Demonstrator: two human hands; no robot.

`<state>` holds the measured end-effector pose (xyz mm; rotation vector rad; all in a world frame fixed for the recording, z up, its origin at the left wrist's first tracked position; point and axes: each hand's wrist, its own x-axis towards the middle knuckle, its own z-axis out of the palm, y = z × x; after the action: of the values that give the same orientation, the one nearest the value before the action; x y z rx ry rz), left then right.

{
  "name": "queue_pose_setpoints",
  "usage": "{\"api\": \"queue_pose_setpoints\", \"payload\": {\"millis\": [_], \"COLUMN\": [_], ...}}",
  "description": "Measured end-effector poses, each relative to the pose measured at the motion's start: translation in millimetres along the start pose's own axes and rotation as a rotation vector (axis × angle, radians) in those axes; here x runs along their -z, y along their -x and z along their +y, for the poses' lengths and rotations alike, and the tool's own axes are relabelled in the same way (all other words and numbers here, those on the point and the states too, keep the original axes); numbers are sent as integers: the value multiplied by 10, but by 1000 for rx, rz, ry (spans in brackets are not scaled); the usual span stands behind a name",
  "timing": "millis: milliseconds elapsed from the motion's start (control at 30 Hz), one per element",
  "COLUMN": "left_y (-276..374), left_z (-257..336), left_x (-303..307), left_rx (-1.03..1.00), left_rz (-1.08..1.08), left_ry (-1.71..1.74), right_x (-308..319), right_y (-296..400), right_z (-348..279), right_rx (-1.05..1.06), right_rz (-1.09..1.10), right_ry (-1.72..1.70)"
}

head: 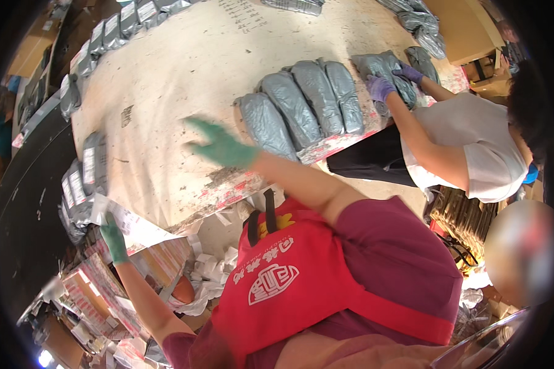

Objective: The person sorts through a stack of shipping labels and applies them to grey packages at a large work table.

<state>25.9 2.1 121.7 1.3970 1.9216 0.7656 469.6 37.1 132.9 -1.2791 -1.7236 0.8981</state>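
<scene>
My left hand [114, 237], in a green glove, grips a sheet of white labels [136, 226] that hangs over the table's near left edge. My right hand [221, 145], also in a green glove and blurred, is held over the tabletop [166, 92] with fingers spread and nothing in it. To its right, several grey plastic-wrapped parcels [291, 110] lie side by side. Beside my left hand is a group of grey parcels, some bearing white labels [88, 165].
A co-worker [461, 133] in purple gloves handles grey parcels [383, 69] at the right. Labelled parcels [113, 32] line the table's far left edge. A black surface [27, 184] curves along the left. Cardboard [461, 27] stands at the upper right; stacked boxes [97, 295] are below left.
</scene>
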Motion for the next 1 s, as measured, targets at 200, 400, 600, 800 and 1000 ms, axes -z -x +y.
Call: {"api": "queue_pose_setpoints", "payload": {"millis": [200,400,600,800,1000], "left_y": [1474,1578,1602,1772,2347], "left_z": [-132,183,-95,-943,-970], "left_x": [-829,-550,-317,75,454], "left_rx": [185,150,284,-35,-398], "left_rz": [-236,267,294,-315,-453], "left_ry": [854,551,577,464,482], "right_x": [2869,2261,362,-1550,-2610], "right_y": [1441,1202,782,800,844], "right_z": [2629,2314,987,-863,-1755], "right_rx": [-263,-618,-659,-41,-130], "right_rz": [-611,408,516,-201,-607], "right_ry": [2025,299,-544,36,-232]}}
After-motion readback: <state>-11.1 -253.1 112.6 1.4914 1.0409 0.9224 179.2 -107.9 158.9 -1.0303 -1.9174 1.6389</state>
